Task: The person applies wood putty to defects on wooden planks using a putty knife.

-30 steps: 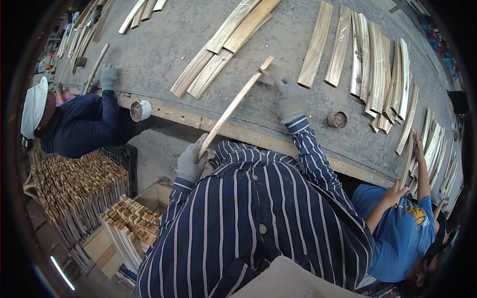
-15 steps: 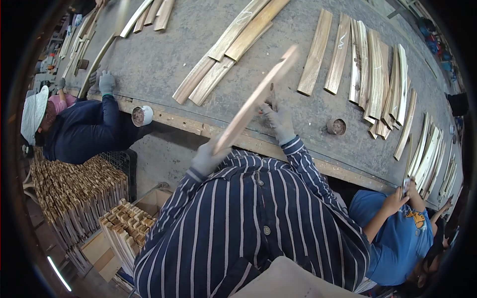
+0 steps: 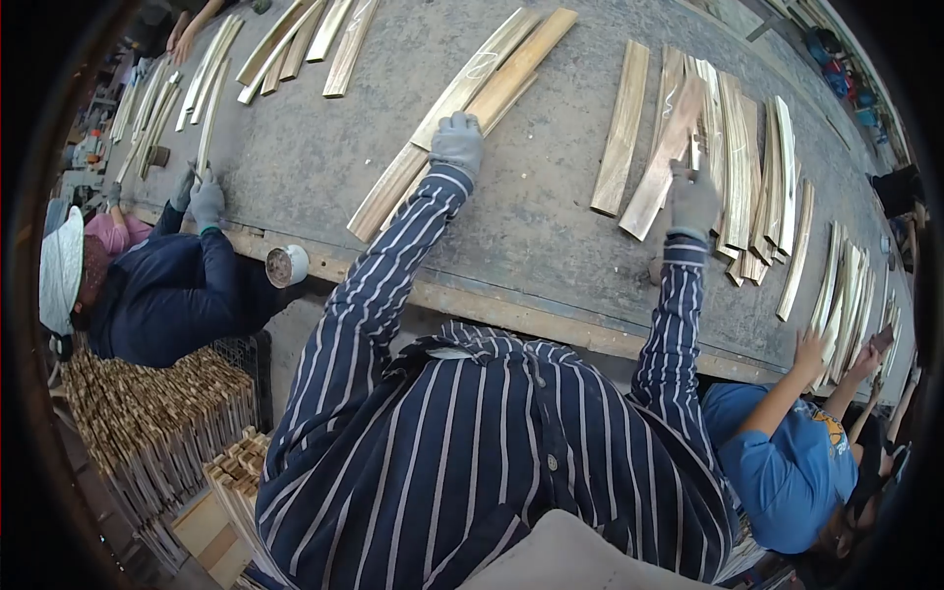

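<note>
My left hand (image 3: 457, 147), in a grey glove, curls its fingers over the near end of a wooden slat (image 3: 521, 59) in the middle group on the table. Another slat (image 3: 388, 187) sticks out below that wrist. Over to the right, my right hand (image 3: 694, 202), gloved too and slightly blurred, is closed beside a slat (image 3: 654, 187) and seems to touch its edge. A small dark thing pokes up from its fingers; its kind is not clear. That slat lies close to a single slat (image 3: 621, 128) and a bunch of slats (image 3: 733, 157).
A cup of brown paste (image 3: 286, 265) sits at the table's front edge (image 3: 472, 303). A co-worker in dark blue (image 3: 177, 295) handles a slat on the left; another in a blue shirt (image 3: 787, 462) works on the right. Stacked slats (image 3: 162, 413) stand on the floor at lower left.
Both hands have moved apart from in front of my chest. The slat they held up now lies on the table at right, by my right hand. My left hand has reached to the middle slats.
</note>
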### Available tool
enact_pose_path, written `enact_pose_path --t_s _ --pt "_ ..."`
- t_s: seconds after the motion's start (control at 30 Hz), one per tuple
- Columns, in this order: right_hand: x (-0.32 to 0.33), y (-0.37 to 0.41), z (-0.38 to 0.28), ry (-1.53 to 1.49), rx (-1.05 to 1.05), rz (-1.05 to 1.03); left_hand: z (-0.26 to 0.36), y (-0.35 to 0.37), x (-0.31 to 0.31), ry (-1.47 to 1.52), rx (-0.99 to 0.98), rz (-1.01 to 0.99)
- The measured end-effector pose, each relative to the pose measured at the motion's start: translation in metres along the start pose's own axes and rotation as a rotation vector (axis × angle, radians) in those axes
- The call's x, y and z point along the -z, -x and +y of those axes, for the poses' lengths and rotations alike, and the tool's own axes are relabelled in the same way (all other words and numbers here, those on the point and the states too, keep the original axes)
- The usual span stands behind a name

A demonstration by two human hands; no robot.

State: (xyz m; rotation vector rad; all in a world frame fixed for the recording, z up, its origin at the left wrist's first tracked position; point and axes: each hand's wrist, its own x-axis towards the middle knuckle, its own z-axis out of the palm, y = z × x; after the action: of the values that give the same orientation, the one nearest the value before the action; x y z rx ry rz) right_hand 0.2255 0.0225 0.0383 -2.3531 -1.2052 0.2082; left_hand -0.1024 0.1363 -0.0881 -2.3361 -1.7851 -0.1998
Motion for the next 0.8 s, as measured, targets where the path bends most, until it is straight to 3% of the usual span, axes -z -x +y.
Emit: enact_pose_path --t_s 0.07,0.1,0.13,0.2,0.23,0.3,0.33,0.43,0.5,0.6,0.67,0.8 --pt "-0.032 0.016 0.018 -0.207 0.244 0.034 -0.015 0.010 0.037 0.156 0.024 -0.078" --pt "-0.016 0.044 -0.020 -0.087 0.052 -0.130 -0.024 0.018 0.059 0.310 0.060 -0.150" --pt "-0.040 0.059 -0.020 -0.540 0.101 -0.189 -0.034 0.025 0.072 0.306 0.060 -0.152" --pt "-0.054 0.088 -0.028 -0.743 -0.068 -0.582 -0.047 0.051 0.091 1.476 0.516 -0.785" --pt "-0.056 0.103 -0.041 -0.819 -0.182 -0.719 -0.043 0.073 0.096 1.472 0.529 -0.793" --pt "-0.087 0.131 -0.050 -1.388 -0.287 -0.990 -0.030 0.121 0.106 2.136 0.673 -0.733" --pt "-0.094 0.138 -0.053 -1.387 -0.296 -0.998 -0.023 0.131 0.118 2.272 0.575 -0.792" --pt "-0.114 0.149 -0.057 -1.530 -0.470 -1.010 0.000 0.160 0.119 2.376 0.680 -0.754" --pt "-0.120 0.155 -0.052 -1.438 -0.447 -0.941 0.013 0.175 0.121 1.870 0.646 -0.472" --pt "-0.112 0.162 -0.047 -1.372 -0.397 -0.848 0.018 0.182 0.126 1.753 0.692 -0.492" --pt "-0.096 0.165 -0.047 -1.213 -0.331 -0.864 0.022 0.183 0.130 1.766 0.700 -0.507" --pt "-0.084 0.174 -0.047 -1.171 -0.367 -0.974 0.033 0.188 0.130 1.721 0.668 -0.484"
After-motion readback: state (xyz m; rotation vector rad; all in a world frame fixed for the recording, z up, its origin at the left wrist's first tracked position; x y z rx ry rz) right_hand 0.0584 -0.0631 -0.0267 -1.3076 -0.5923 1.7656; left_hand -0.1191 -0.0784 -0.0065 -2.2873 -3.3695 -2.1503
